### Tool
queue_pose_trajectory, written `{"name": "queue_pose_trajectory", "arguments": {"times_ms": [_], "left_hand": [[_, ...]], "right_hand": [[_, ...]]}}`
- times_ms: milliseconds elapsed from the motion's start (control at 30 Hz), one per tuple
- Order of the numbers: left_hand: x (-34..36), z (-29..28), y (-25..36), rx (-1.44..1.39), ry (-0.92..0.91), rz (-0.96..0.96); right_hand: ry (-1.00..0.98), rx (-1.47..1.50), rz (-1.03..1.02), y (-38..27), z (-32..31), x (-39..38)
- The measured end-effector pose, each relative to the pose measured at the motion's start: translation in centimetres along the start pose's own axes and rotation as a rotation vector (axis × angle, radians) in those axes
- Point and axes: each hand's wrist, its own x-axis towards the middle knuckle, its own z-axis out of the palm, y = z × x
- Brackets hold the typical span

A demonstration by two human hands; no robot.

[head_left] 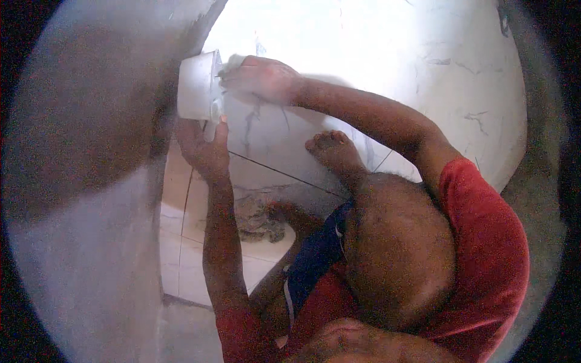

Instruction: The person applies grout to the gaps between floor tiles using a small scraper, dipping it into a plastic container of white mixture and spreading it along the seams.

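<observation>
A white tub (196, 88), wider at its mouth, lies tipped on its side with the opening facing right, close to the wall. My left hand (207, 148) grips it from the near side, with the thumb against the rim. At the mouth of the tub is my right hand (266, 80), its fingers pointing left toward the opening. Motion and glare smear those fingers, so I cannot make out whether they hold anything. What the tub contains is hidden from this angle.
A grey rough wall (85, 139) rises along the left. Under me are pale marbled tiles (272, 139) with dark joints, brightly lit at the far side. A greyish crumpled clump or smear (263, 224) lies beside one bare foot. My other foot (334, 148) stands right of centre.
</observation>
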Motion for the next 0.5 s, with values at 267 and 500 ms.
{"name": "queue_pose_trajectory", "arguments": {"times_ms": [267, 500], "left_hand": [[0.9, 0.1, -0.1, -0.109, -0.008, -0.018], [0.8, -0.5, -0.9, -0.051, 0.028, 0.078]], "right_hand": [[0.069, -0.061, -0.003, -0.3, 0.6, -1.2], [0.086, -0.080, 0.021, -1.0, 0.9, -1.2]]}}
